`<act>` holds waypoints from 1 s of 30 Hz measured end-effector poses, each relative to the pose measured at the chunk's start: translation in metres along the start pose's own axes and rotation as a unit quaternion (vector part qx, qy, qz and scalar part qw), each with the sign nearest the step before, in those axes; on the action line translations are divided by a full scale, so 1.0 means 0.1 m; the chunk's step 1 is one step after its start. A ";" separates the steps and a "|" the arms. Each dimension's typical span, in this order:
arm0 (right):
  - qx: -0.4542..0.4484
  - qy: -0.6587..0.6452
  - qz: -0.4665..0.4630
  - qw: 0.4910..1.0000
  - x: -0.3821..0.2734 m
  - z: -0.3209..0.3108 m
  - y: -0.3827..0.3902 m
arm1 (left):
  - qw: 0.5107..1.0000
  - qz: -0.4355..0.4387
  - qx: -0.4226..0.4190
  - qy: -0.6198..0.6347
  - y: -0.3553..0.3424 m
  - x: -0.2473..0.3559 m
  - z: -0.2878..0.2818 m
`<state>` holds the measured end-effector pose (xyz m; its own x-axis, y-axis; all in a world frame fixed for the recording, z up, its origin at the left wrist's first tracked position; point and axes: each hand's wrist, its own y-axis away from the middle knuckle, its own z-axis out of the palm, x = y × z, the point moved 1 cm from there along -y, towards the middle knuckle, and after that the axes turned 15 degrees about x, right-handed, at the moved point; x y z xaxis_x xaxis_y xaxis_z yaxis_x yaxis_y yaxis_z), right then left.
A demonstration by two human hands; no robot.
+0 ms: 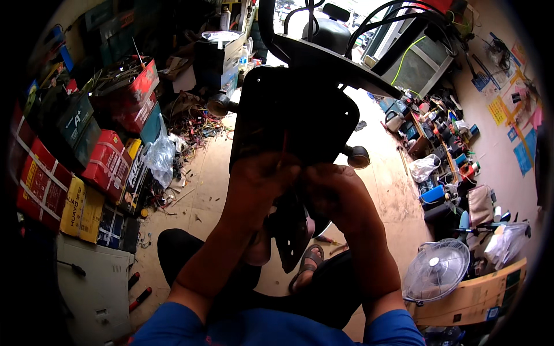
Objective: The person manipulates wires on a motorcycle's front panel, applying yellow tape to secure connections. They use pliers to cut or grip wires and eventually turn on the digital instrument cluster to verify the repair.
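Observation:
In front of me stands the dark rear of a two-wheeled vehicle, with a broad black panel (294,109) in deep shadow. My left hand (262,176) and my right hand (332,187) meet at its lower edge, fingers closed and pinching close together. What sits between the fingertips is too dark to make out. A thin red strip, perhaps a wire (285,140), rises just above my left fingers. Round lamps stick out on either side, the left lamp (219,105) and the right lamp (358,157). Below my hands hangs a black mudguard (290,245) with small holes.
Battery boxes (107,164) are stacked at the left, beside a clear plastic bag (161,157) and tangled wires (193,124). A grey cabinet panel (92,288) lies near left. Cluttered parts (441,150) line the right wall, with a fan (437,270) nearer. Tools (332,244) lie by my foot.

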<state>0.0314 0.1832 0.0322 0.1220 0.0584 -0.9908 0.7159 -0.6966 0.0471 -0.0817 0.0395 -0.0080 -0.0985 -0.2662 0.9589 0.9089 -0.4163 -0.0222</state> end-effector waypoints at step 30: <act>0.149 0.273 -0.644 0.699 0.07 0.02 -0.01 | 0.998 -0.019 -0.015 0.066 0.02 -0.09 0.02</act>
<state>0.0301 0.1830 0.0249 -0.1904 0.9816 0.0126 0.3085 0.0720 -0.9485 -0.0787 0.0428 -0.0162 -0.1873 -0.3614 0.9134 0.8916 -0.4528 0.0036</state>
